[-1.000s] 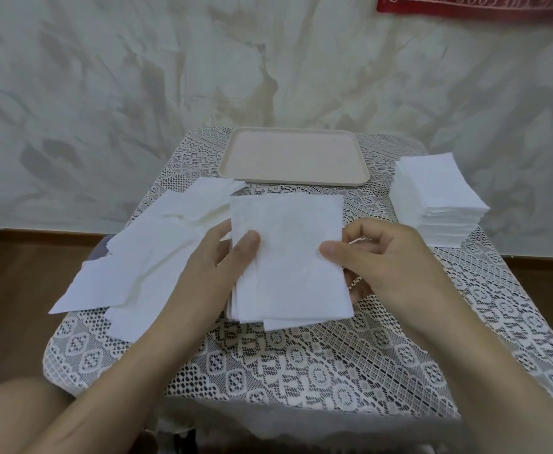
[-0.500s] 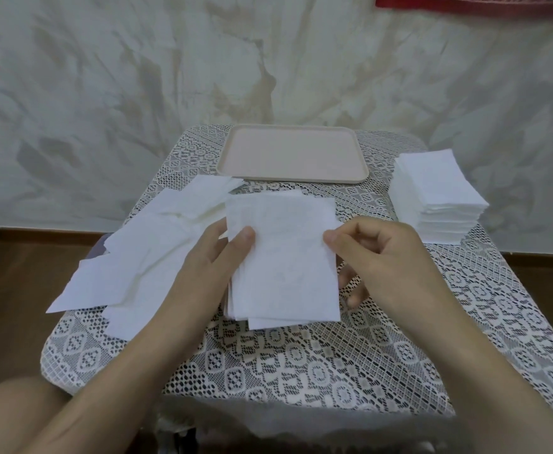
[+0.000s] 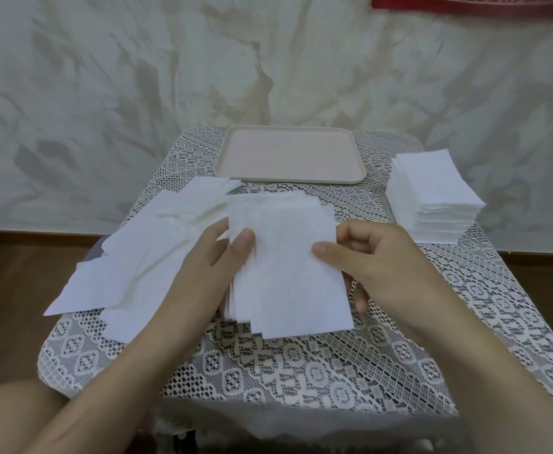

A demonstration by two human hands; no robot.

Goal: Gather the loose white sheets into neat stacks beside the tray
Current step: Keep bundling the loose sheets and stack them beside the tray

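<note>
On a lace-covered table, a spread of loose white sheets, too overlapped to count, lies along the left edge. One pale tray sits at the far edge, and one squared stack stands at the right edge, near the tray. At the table's middle a person holds one uneven bundle in two hands: the left hand pinches its left side, thumb on top, and the right hand pinches its right side with curled fingers, apparently to level the fanned edges.
</note>
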